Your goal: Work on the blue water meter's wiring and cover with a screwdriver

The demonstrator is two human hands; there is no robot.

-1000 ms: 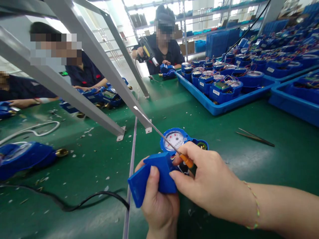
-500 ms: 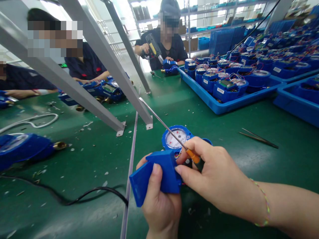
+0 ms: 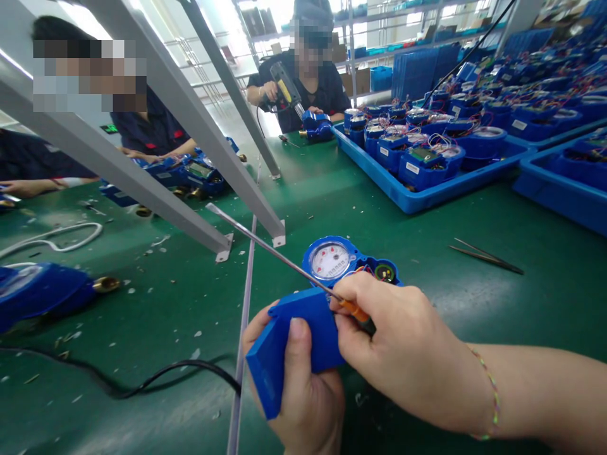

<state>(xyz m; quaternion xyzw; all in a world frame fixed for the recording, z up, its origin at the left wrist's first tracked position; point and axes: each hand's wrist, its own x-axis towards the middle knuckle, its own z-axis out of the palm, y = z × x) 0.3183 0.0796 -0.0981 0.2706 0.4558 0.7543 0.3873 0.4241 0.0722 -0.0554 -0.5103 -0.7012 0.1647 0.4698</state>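
Note:
My left hand (image 3: 303,392) is wrapped round a blue plastic cover (image 3: 315,335), with the thumb pressed across its face. A flap-like part of the cover juts toward the lower left. In my right hand (image 3: 403,347) is a screwdriver (image 3: 279,256) with an orange and dark handle; its long shaft points up and left, away from the cover. The right fingertips meet the cover's right edge, and what they do behind it is hidden. Just beyond both hands lies a blue water meter (image 3: 353,256) with a round white dial and an opened compartment showing wires.
Dark tweezers (image 3: 488,258) lie to the right. Blue trays (image 3: 412,203) of wired meters stand at the back right. Grey metal posts (image 3: 208,126) rise at left. Another meter (image 3: 42,294) and a black cable (image 3: 156,373) lie left. Co-workers sit opposite, one holding a heat-gun-like tool (image 3: 287,91).
The screwdriver has swung so its tip points further left and lower. My right hand has shifted slightly left, showing more of the meter's compartment. The cover has tilted a little.

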